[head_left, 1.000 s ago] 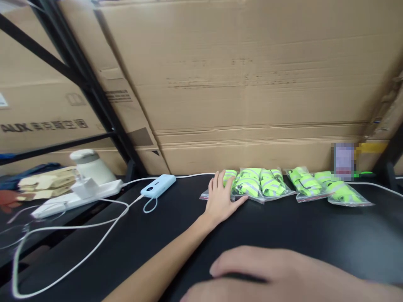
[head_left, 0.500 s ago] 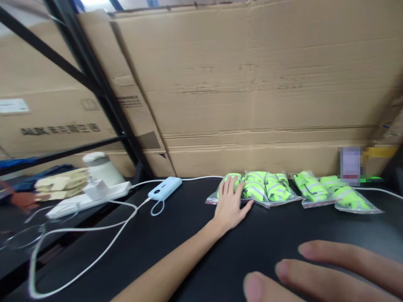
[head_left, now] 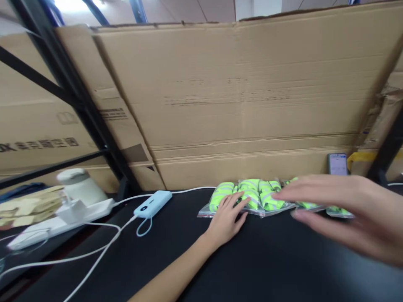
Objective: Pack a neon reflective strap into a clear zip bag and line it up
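Several clear plastic bags of neon-yellow reflective straps [head_left: 222, 194] lie in a row at the back of the black table [head_left: 176, 239]. My left hand [head_left: 224, 220] rests at the front of the leftmost bags, its fingers spread and touching them. Nothing is gripped in it. My right hand [head_left: 343, 214] hovers above the table at the right, blurred, with fingers stretched and a gap between thumb and fingers. It hides much of the right-hand bags [head_left: 340, 212]. I see nothing held in it.
A light blue power bank [head_left: 153, 204] with a white cable lies left of the bags. Farther left are a white power strip [head_left: 34, 235] and a pale bottle [head_left: 82, 186]. Behind stand a cardboard sheet [head_left: 201, 126] and, at right, a phone [head_left: 338, 164].
My right hand has risen from the lower right toward the right-hand bags. My left hand has slid slightly toward me on the leftmost bags. The view has shifted right and tilted up.
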A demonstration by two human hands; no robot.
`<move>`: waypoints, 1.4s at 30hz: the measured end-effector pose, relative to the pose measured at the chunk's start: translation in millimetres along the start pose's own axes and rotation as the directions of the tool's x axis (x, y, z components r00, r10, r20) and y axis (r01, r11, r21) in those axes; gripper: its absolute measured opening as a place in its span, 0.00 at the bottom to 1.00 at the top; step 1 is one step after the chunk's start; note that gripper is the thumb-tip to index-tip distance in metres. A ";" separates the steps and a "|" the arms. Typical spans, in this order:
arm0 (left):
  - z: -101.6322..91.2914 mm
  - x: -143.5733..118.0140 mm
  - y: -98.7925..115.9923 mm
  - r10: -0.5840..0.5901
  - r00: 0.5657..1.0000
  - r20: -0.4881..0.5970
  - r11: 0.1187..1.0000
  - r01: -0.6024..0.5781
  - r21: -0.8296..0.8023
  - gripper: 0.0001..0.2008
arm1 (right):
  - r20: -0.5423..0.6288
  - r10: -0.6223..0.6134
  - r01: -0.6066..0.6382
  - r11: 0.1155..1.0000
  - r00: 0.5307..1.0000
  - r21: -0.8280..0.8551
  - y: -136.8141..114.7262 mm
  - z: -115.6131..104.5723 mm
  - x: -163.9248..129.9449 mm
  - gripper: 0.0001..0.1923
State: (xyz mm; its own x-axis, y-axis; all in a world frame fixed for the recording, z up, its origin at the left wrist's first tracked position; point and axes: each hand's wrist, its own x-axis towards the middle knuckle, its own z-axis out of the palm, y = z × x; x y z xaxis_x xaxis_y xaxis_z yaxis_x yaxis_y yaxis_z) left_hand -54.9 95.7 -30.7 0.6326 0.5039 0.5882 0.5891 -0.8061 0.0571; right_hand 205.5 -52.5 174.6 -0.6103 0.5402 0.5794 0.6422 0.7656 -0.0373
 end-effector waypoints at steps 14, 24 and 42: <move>17.6 10.0 21.7 -0.024 0.999 -0.040 0.980 0.031 0.195 0.15 | 0.009 0.140 -0.133 0.957 0.990 -0.256 72.6 188.6 -94.8 0.09; 13.5 15.2 29.4 0.065 0.997 -0.051 0.973 -0.052 0.225 0.23 | -0.058 0.193 -0.202 0.937 0.979 -0.284 100.0 176.4 -99.1 0.13; 2.8 16.5 34.1 0.045 0.995 -0.084 0.998 -0.040 0.055 0.08 | -0.018 0.262 -0.259 0.940 0.965 -0.222 90.2 171.6 -95.3 0.07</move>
State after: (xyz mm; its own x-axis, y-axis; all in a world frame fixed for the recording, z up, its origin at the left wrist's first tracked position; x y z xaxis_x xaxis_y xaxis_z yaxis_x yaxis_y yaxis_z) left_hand -22.9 77.4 -21.3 0.6136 0.4396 0.6559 0.5901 -0.8073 -0.0110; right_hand 242.0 25.1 -23.7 -0.4128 0.7153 0.5639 0.8646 0.5025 -0.0045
